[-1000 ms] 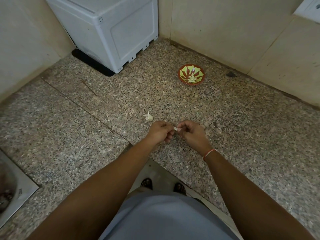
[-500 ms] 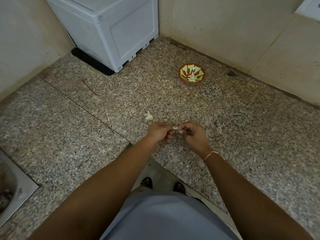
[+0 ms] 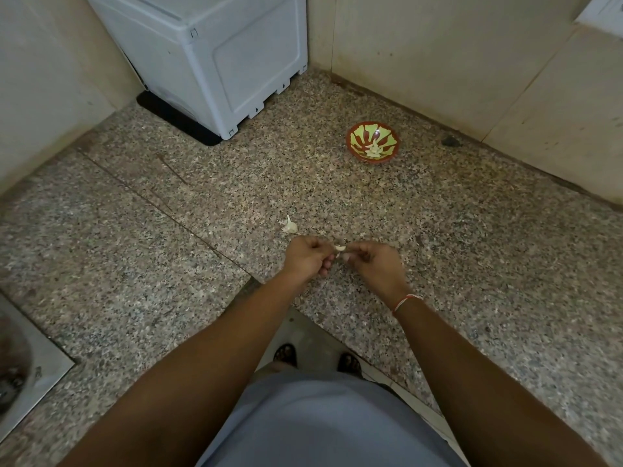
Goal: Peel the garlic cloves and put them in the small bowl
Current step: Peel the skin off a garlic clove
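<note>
Left hand [image 3: 307, 256]: its curled fingers are pinching one end of the garlic clove [image 3: 339, 248].
Right hand [image 3: 373, 261]: its fingertips are pinching the other end.
Garlic clove: it is sitting between both hands, nearer the person than the small bowl [image 3: 373, 145].
Small bowl: it is holding pale garlic pieces.
Garlic scrap [image 3: 290, 226]: it is lying on the counter [image 3: 472, 251], between the bowl and the left hand.

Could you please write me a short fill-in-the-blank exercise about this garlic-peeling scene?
1. Both the left hand and right hand pinch one pale garlic ____.
2. The small red-and-green patterned bowl already holds some peeled ____.
3. The bowl stands on the speckled granite ____.
4. A red-and-white thread band circles the ____ wrist.

Missing words: clove; garlic; counter; right
</note>
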